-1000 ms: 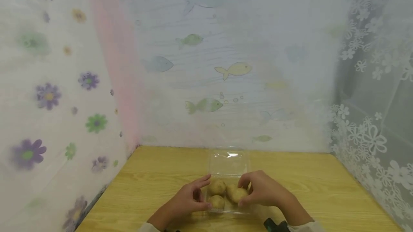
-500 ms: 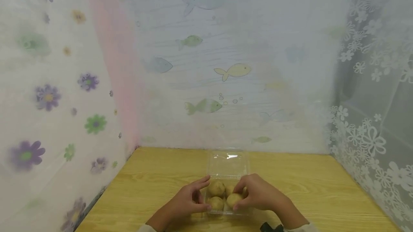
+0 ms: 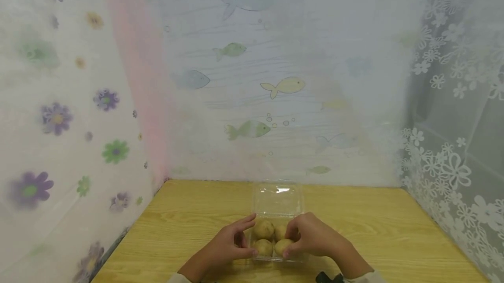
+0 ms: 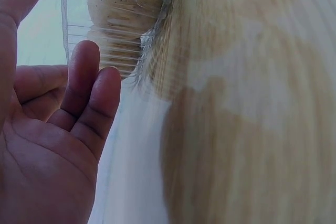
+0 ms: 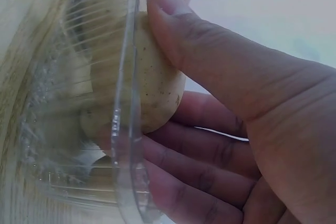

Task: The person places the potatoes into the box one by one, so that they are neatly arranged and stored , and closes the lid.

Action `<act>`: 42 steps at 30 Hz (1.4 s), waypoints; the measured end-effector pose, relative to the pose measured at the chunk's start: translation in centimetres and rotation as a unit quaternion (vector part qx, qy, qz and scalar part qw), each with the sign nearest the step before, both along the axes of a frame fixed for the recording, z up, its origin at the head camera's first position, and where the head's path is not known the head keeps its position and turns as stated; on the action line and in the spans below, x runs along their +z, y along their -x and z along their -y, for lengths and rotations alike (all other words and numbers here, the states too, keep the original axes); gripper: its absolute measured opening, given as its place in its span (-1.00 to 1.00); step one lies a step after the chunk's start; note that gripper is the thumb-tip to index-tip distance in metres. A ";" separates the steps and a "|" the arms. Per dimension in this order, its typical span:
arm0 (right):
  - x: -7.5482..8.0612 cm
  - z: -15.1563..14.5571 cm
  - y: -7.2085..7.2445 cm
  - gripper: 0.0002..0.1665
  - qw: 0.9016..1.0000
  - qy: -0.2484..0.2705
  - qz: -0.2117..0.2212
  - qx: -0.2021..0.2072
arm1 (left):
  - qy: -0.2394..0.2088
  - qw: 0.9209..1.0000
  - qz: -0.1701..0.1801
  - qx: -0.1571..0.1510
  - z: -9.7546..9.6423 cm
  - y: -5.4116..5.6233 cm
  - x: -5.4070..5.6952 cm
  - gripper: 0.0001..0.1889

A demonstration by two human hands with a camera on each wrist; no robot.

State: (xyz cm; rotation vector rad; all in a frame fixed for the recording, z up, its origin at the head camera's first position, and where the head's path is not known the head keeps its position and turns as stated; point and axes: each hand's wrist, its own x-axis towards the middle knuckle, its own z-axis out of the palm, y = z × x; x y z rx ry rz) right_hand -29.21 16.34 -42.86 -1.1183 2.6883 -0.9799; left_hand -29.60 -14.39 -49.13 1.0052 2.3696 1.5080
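A clear plastic clamshell container [image 3: 271,259] stands on the table with its lid tipped back. Inside are several potatoes, two on the left, among them a rear-left potato [image 3: 264,229] and a front-left potato [image 3: 263,248]. My right hand [image 3: 318,237] grips the front-right potato [image 5: 160,85], thumb in front and fingers curled behind, low in the container. Partly hidden by those fingers is a rear-right potato [image 3: 280,231]. At the container's left side, my left hand [image 3: 226,246] holds it between the thumb at the front corner and the forefinger farther back.
The raised lid [image 3: 277,202] lies behind the container. The wood-grain table [image 3: 189,213] reaches to a fish-printed curtain [image 3: 244,99] at the back. Flowered sheets flank both sides. A dark strap piece [image 3: 330,277] shows by the right wrist.
My right hand has moved left and slightly down with its potato, which now sits in the front-right of the container, in front of the rear-right one. My left hand stays put.
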 end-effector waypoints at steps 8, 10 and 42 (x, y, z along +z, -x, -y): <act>-0.2 0.1 0.0 -0.71 1.000 0.009 0.021 0.014 | 0.005 1.000 -0.010 0.006 0.0 0.1 0.0 -0.10; -0.2 0.2 0.0 -0.72 0.999 0.011 0.030 0.019 | 0.005 1.000 -0.008 0.007 0.1 0.1 -0.1 -0.10; -0.5 0.4 -0.1 -0.79 1.000 -0.008 0.013 0.025 | 0.004 1.000 -0.016 0.004 0.0 -0.1 -0.1 -0.08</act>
